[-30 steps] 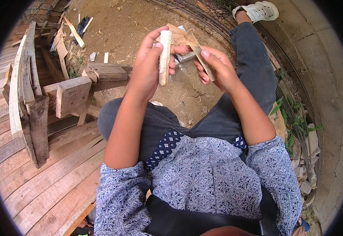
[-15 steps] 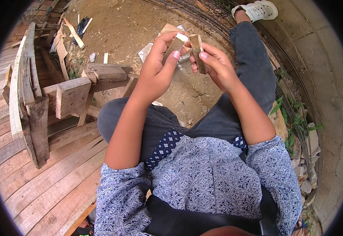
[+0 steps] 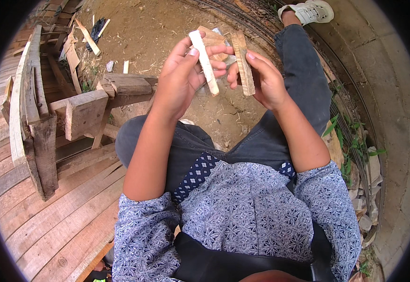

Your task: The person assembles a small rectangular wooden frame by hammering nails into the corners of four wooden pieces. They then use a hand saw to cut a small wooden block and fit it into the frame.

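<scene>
Both my hands are raised in front of me over the dirt ground. My left hand (image 3: 179, 73) holds a pale, narrow wood strip (image 3: 204, 63) between thumb and fingers, its lower end leaning right. In my right hand (image 3: 266, 77) is a browner wood piece (image 3: 243, 63) with a ridged, grainy face, gripped by the thumb against the fingers. The two pieces stand apart, side by side. Fingers of my left hand reach toward the browner piece; whether they touch it I cannot tell. Behind the hands lies a flat wooden board piece (image 3: 209, 37), partly hidden.
A rough wooden frame of thick timbers (image 3: 86, 115) stands at my left, on a plank surface (image 3: 68, 221). Wood scraps (image 3: 89, 37) and a black plastic piece lie farther off. Metal rods (image 3: 355, 89), plants and a concrete wall (image 3: 398, 108) run along the right.
The two pieces have been drawn apart and turned, so their long faces show now. My left hand has opened out somewhat around the pale strip.
</scene>
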Demonstrator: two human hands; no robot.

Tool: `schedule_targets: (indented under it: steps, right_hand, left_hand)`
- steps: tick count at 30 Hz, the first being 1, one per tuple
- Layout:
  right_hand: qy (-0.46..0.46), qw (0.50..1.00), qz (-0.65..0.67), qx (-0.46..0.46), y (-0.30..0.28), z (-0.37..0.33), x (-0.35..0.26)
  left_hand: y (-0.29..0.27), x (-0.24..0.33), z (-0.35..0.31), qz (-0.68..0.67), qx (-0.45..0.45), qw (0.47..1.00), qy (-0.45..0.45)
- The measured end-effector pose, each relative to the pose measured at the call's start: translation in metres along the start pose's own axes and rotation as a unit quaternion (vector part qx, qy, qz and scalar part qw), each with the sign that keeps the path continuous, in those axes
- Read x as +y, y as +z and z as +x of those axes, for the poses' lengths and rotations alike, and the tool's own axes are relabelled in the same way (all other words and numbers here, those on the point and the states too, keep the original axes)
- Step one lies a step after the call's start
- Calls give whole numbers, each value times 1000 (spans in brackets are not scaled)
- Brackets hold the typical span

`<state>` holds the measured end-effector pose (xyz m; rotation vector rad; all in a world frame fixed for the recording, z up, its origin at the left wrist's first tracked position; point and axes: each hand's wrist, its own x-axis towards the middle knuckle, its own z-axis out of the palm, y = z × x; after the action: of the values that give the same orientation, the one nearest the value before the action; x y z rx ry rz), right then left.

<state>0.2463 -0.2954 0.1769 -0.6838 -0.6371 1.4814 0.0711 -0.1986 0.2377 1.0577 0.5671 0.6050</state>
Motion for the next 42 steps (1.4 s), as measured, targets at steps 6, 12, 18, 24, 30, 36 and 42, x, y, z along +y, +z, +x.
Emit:
schedule_targets:
  steps: [6,12,18,24,30,36,42]
  right_hand:
    - [-22,1000,6,-5,-1,1,4]
    - [-9,998,35,47,2,1,9]
    - [-19,998,-3,55,6,1,10]
    - [-52,990,-98,84,8,4,15]
    - [-99,974,-175,104,7,6,27]
    - [-56,978,-160,122,12,6,21]
    - [-62,977,-162,127,12,6,22]
  left_hand:
    - [2,-6,1,-21,51,998,4]
    - [-9,-9,3,-2,35,999,4]
    - [-8,-13,3,-59,35,998,-12]
    - [-14,-18,5,-98,30,994,-22]
    - [3,-18,3,85,78,993,-17]
    - [5,-14,2,128,84,988,-28]
    - [5,-15,2,130,79,988,-25]
